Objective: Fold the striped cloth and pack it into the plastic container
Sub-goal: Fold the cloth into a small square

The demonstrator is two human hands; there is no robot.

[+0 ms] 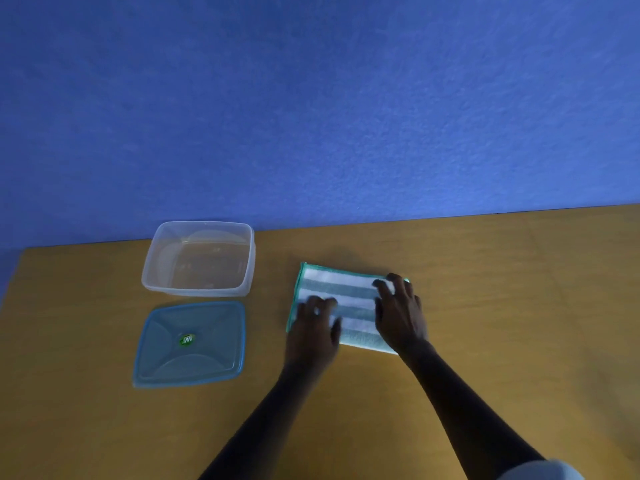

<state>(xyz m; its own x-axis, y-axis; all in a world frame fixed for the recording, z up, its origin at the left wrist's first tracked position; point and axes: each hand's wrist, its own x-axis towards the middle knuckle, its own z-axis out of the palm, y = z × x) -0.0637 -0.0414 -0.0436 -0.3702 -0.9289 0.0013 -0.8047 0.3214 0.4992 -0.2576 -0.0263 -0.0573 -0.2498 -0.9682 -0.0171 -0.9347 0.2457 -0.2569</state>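
The striped cloth [349, 292], white with teal bands and a green hem, lies folded into a rectangle on the wooden table. My left hand [317, 330] rests flat on its near left part, fingers spread. My right hand [400, 311] presses on its right end, fingers spread and covering that edge. The clear plastic container [152, 271] stands open and empty to the left of the cloth, at the table's far edge.
The container's blue lid [207, 362] lies flat in front of the container, with a green sticker at its middle. The wooden table [519, 289] ends at a blue wall [311, 98] behind. The table's left edge is near the lid.
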